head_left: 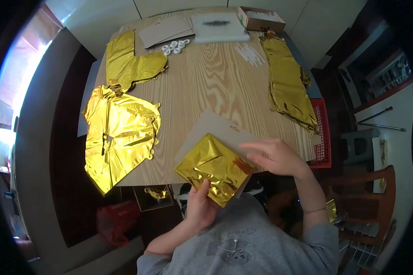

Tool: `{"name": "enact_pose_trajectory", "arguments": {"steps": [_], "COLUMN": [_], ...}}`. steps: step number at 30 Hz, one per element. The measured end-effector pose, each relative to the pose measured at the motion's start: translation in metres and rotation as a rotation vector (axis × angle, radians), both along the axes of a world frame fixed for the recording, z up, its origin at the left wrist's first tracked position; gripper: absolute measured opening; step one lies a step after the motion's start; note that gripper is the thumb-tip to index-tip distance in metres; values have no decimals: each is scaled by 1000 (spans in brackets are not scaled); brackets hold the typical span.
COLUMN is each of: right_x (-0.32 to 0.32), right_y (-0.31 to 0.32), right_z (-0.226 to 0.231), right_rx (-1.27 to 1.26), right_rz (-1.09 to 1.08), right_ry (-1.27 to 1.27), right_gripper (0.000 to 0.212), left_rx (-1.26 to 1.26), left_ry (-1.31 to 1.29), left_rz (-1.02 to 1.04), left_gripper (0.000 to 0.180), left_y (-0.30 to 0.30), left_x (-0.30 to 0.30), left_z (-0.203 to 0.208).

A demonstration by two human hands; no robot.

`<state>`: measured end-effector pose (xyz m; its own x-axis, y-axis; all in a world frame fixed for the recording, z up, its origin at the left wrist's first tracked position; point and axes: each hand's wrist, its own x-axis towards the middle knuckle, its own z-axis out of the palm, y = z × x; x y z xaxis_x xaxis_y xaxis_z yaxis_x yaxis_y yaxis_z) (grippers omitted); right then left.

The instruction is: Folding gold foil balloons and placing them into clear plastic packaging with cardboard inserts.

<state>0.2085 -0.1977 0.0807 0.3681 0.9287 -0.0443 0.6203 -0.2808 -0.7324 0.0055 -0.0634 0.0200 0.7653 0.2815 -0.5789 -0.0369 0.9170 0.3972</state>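
Crumpled gold foil sheets (pixel 133 126) lie left on your pale wood-grain table (pixel 209 78); your left hand (pixel 202 205), thumb uppermost, clasps a folded square gold foil packet (pixel 214 162) and grey rectangular card (pixel 209 122) at the near edge; your right hand (pixel 277 158), fingers extended, gripping nothing, hovers beside them.

Head-worn fisheye (left one) — facing down over the table (pixel 215 87).

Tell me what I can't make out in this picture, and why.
All in the head view:
Left hand: fingertips other than the thumb's, hidden beneath the folded gold foil.
Grey card: its middle, covered by that foil.
Red bag: its contents, lost in shadow.
White strips: their number, overlapping and too small.
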Motion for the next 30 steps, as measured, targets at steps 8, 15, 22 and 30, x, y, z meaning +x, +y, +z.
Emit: {"name": "enact_pose_trajectory", "arguments": {"steps": [8,15,22,30], "right_x": [29,41,47,46], "right_y": [43,62,67,66], "right_z": [-66,-87,-86,-90], "right_rx": [107,75,16,19], "right_rz": [321,420,448,420], "right_ry": [-413,-506,-591,-616], "right_gripper": [53,64,70,68], "left_rx": [-25,-10,-15,217], "left_ry": [39,113,68,159], "left_rz": [9,33,4,-135], "left_gripper": [32,31,32,39], "left_y": [-13,-13,-7,29], "left_x": [25,30,25,-27], "left_z": [-2,0,-6,16]}}
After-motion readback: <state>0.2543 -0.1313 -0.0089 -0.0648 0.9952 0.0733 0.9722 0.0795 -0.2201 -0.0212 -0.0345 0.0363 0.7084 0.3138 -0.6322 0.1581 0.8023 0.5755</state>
